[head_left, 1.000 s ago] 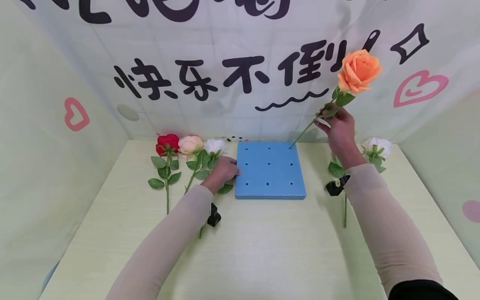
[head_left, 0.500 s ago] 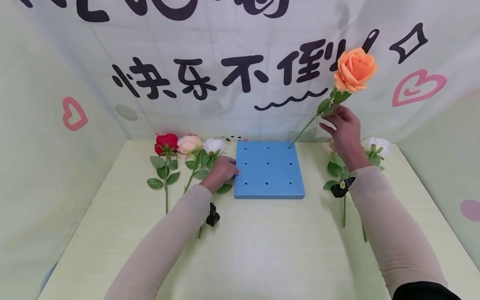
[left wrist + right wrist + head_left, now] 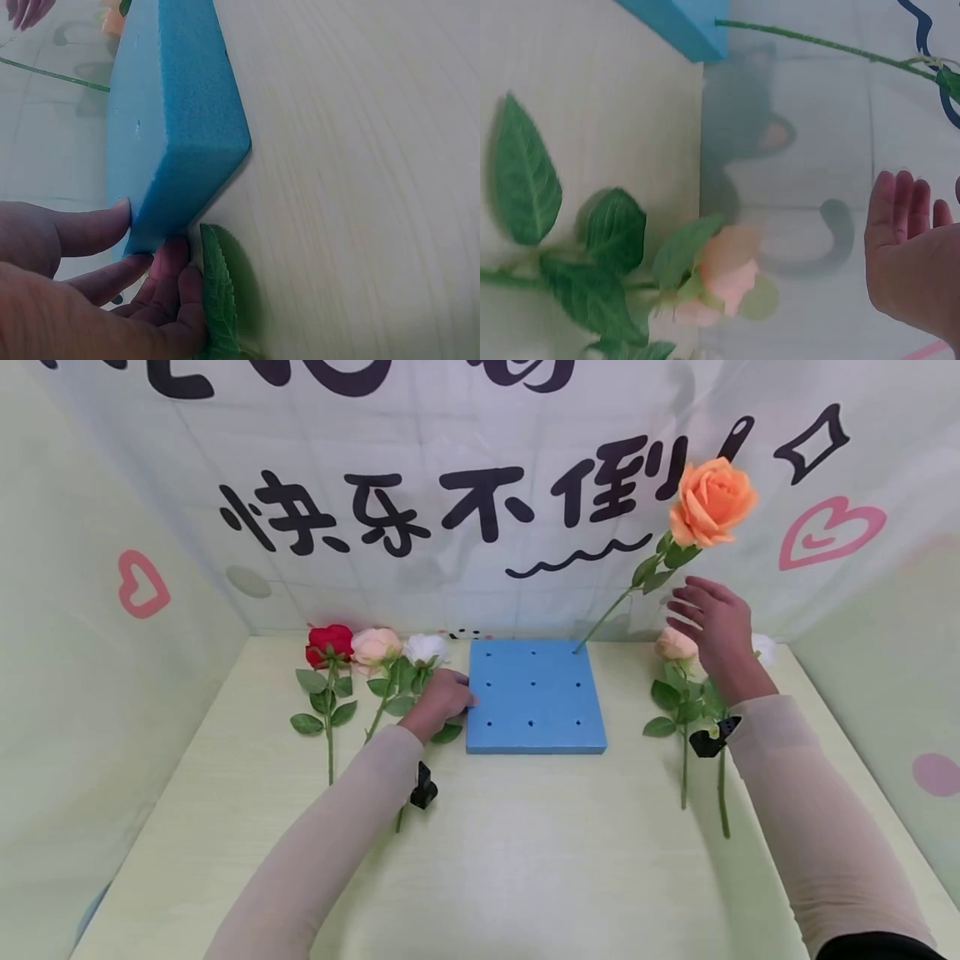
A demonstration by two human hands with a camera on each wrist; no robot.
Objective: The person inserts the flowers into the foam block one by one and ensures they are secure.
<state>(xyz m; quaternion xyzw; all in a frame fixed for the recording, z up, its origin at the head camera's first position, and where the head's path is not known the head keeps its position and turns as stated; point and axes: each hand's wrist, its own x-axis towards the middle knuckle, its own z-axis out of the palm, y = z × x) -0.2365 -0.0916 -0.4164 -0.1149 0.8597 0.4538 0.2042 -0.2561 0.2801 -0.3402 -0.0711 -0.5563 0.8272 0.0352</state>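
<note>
Left hand (image 3: pixel 442 697): pinching block (image 3: pixel 510 706)
Orange rose (image 3: pixel 712 503): tilted, in block
Right hand (image 3: pixel 720 631): relaxed, near rose
Lying roses (image 3: pixel 377 648): 3 left, 2 right

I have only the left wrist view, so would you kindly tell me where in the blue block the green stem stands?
Observer: The head view shows the green stem standing in the far right corner of the blue block, leaning right.
Operator: Thank you; is the right hand holding it?
Observer: No, that hand is apart from the stem.
Operator: And what lies on the table to the right of the block?
Observer: A pale pink rose and, partly hidden by the right hand, a white rose.
</note>
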